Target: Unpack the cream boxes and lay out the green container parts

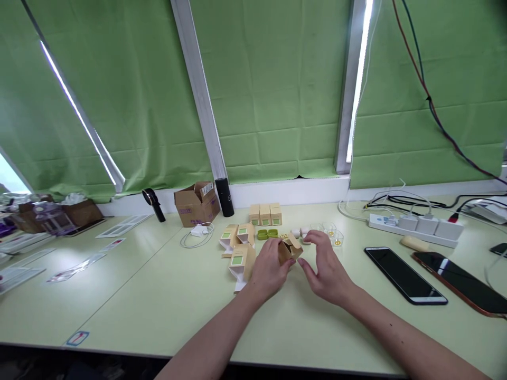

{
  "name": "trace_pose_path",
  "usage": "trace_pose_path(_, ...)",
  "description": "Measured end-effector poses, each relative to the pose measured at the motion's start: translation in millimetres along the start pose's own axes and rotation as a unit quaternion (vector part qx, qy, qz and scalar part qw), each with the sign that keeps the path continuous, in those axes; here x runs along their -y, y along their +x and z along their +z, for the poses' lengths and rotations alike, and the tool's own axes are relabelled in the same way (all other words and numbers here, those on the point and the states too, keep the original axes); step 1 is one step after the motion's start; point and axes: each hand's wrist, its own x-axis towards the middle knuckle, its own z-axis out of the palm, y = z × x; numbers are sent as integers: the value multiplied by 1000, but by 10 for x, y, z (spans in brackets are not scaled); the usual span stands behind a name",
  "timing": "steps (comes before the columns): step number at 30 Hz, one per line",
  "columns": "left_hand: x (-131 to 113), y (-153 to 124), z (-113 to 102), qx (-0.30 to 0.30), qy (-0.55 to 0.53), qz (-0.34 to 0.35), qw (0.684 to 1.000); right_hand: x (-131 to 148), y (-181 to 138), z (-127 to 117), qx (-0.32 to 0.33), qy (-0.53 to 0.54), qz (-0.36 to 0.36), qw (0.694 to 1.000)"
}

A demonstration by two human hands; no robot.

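My left hand grips a small tan cardboard box with its flap open, held just above the pale green table. My right hand hovers right beside the box with fingers spread, holding nothing. To the left of my hands lie several small tan boxes with green labels, some open. Behind them three closed boxes stand in a row. A green lens case and small clear containers sit just beyond my hands.
Two phones lie at the right, behind them a white power strip with chargers and cables. A brown carton, black cylinder and white charger stand at the back. Cards and boxes crowd the far left.
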Motion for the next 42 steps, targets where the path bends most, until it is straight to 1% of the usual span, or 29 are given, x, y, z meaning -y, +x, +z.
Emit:
trace_pose_path(3,7,-1,19,-3,0,-11,1000,122,-9,12,51,-8,-62,997)
trace_pose_path(5,16,-8,24,-4,9,-10,1000,208,-24,39,71,-14,-104,992)
trace_pose_path(7,30,-17,25,-1,23,9,1000,274,-39,76,89,-18,-135,987)
trace_pose_path(9,45,-22,29,0,33,30,999,297,-48,110,101,-23,-145,984)
trace_pose_path(11,55,-19,39,-3,30,33,999,265,-45,130,94,-32,-132,986)
trace_pose_path(15,56,1,56,-16,0,12,1000,75,-16,105,33,-54,-75,995)
trace_pose_path(17,48,6,47,-17,-7,8,1000,-38,-1,74,14,-51,-44,998)
trace_pose_path(19,39,4,26,-13,-8,4,1000,-134,10,49,8,-39,-9,999)
trace_pose_path(23,26,-5,-11,4,-7,13,1000,-258,9,45,18,-21,59,998)
trace_pose_path(26,28,-4,-12,5,2,24,1000,-312,-8,73,28,-18,88,996)
trace_pose_path(31,58,8,13,10,-3,25,1000,-353,-31,98,35,-20,107,993)
trace_pose_path(37,97,11,20,20,-10,13,1000,-327,-32,97,66,-45,95,992)
trace_pose_path(42,122,10,30,28,-24,-7,999,-272,-41,111,78,-55,83,992)
